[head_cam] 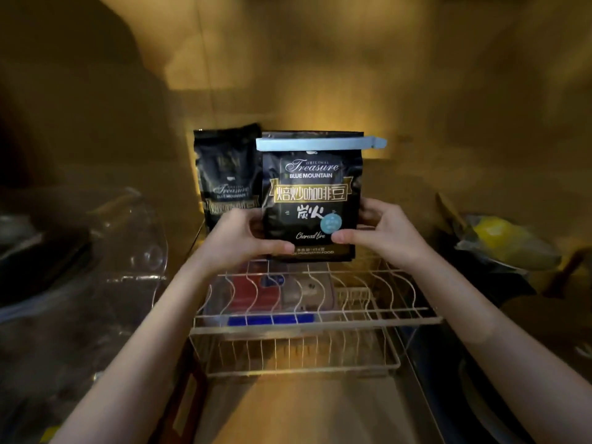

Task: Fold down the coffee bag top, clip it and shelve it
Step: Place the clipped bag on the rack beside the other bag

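A black coffee bag with gold and white lettering stands upright at the back of a white wire rack. A long pale blue clip runs across its folded top. My left hand grips the bag's lower left side, thumb on the front. My right hand grips its lower right side, thumb on the front near a round blue sticker. A second, similar black coffee bag stands just behind and to the left, partly hidden by the first bag.
Red and blue packages lie under the rack's wires. A clear plastic container sits at the left. A yellow object in a dark bowl is at the right. Brown cabinet walls close in behind and above.
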Motion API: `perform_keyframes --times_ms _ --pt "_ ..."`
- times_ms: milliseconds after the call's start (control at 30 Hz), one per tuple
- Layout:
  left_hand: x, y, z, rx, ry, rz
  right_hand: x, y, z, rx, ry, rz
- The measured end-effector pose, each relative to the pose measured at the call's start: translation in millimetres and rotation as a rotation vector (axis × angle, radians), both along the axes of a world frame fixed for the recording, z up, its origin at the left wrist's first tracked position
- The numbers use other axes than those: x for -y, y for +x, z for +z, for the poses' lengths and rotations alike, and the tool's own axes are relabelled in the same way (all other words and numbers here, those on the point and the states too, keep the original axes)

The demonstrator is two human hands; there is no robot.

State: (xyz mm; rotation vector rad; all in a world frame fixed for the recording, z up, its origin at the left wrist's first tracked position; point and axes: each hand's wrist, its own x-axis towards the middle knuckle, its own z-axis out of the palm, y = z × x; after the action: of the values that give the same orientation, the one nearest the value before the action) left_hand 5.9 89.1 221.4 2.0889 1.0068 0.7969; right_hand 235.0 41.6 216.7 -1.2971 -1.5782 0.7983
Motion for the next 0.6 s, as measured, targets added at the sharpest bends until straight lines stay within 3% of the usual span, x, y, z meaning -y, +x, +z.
perform_keyframes --times_ms 133,333,467,600 --pt "-23 17 -15 0.163 0.027 0.126 -28 2 1 -0.130 0.032 -0.017" --pt "-38 42 -60 0.315 0.036 0.307 -62 0 -35 -0.175 -0.037 -0.058" --pt "-44 51 -88 0.259 0.088 0.411 -71 -3 -64 -0.212 -0.130 -0.129" --pt "-41 59 -94 0.121 0.305 0.481 -77 -6 -78 -0.295 -0.178 -0.129"
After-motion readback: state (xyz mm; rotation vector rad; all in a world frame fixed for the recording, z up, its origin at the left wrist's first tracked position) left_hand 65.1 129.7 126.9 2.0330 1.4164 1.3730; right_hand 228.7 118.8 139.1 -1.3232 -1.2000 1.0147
